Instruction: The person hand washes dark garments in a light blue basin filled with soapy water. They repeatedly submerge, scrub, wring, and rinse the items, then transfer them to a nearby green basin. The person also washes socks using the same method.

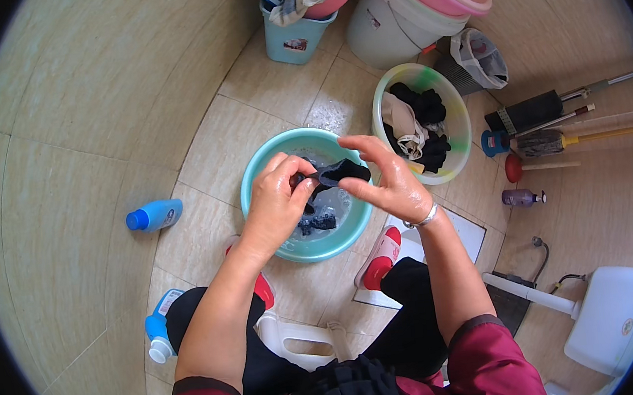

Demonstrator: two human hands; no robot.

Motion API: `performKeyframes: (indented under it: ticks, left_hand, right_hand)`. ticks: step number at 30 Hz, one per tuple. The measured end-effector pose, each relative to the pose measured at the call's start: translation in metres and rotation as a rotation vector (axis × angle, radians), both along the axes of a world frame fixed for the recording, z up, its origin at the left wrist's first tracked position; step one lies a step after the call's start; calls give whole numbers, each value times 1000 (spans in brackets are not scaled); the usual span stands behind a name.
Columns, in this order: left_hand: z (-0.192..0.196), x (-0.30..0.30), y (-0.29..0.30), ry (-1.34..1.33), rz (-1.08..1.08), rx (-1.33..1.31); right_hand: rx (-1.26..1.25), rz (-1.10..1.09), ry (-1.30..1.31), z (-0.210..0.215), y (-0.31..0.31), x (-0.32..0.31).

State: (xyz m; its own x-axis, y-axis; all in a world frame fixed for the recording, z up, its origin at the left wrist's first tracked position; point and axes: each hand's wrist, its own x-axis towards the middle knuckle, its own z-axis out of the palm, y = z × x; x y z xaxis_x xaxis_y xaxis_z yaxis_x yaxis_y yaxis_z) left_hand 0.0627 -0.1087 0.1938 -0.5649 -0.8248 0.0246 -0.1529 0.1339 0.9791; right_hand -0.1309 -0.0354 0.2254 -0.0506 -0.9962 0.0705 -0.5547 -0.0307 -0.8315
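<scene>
Above the round teal plastic basin (253, 174) of soapy water, the wet left hand (275, 201), fingers curled, pinches one end of a small dark wet cloth (338, 172); the right hand (387, 183), wrist bent, grips its other end.

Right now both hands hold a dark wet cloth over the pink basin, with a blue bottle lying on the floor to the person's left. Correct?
Not quite: the basin is teal, not pink, as the head view shows. The left hand and right hand do hold the dark wet cloth over it, and the blue bottle does lie on the floor to the person's left.
</scene>
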Motion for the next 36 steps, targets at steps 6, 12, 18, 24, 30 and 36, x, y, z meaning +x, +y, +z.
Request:
performKeyframes:
  ticks: [6,12,18,24,30,36]
  left_hand:
    - [-5,1,-2,46,-64,170]
    - [-3,9,-13,315,67,612]
    - [-1,13,-21,242,181,815]
    - [-6,12,-22,250,105,820]
    - [-4,12,-22,414,175,929]
    - [0,8,-16,277,105,846]
  right_hand:
    - [120,60,94,0,-3,14]
    - [184,-204,21,-6,-3,5]
    - [114,-340,52,-6,-2,-5]
    - [99,-359,38,-8,-4,-2]
    - [95,-353,33,-12,-3,1]
    - [136,-308,-111,-21,-5,13]
